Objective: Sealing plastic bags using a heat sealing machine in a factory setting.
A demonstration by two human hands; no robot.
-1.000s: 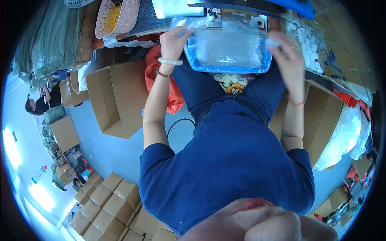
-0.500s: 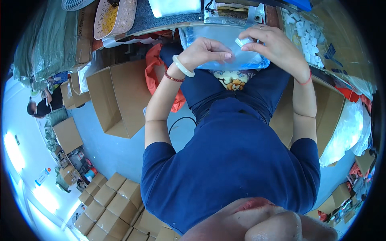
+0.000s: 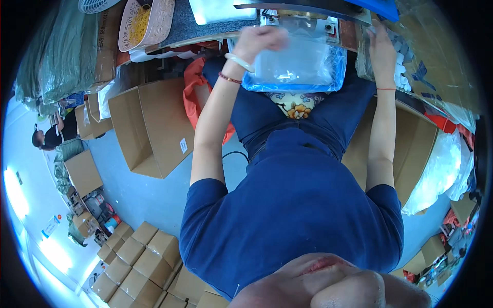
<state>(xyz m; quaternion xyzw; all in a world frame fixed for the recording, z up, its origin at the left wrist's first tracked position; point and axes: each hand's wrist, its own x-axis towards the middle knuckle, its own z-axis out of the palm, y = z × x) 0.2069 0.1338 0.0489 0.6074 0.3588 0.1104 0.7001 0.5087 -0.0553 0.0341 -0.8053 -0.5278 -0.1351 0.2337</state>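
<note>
My left hand (image 3: 261,42), with a pale bangle and a beaded bracelet at the wrist, is over the bench's front edge. Motion smears its fingers, so I cannot tell whether it is closed or holds anything. My right hand (image 3: 382,54) reaches into the carton at the right, beside small white rolled pieces (image 3: 402,77). Its fingertips are indistinct, and whatever they touch is hidden. Between my hands, a clear plastic bag with a blue edge (image 3: 292,66) rests at my lap, below a bench device with metal fittings (image 3: 300,21). A dark bar (image 3: 303,6) crosses above that device.
A pink-white basket of yellow bands (image 3: 145,25) and a white sheet stack (image 3: 222,11) sit on the bench. Open cartons (image 3: 149,128) flank my legs. Green plastic sacks (image 3: 67,51) hang at the left. Stacked cartons (image 3: 146,262) and another person (image 3: 54,134) are farther off.
My right hand has moved right from over the bag to the white pieces; the white piece it held is out of sight. My left hand has moved up. The dark bar now extends over the device.
</note>
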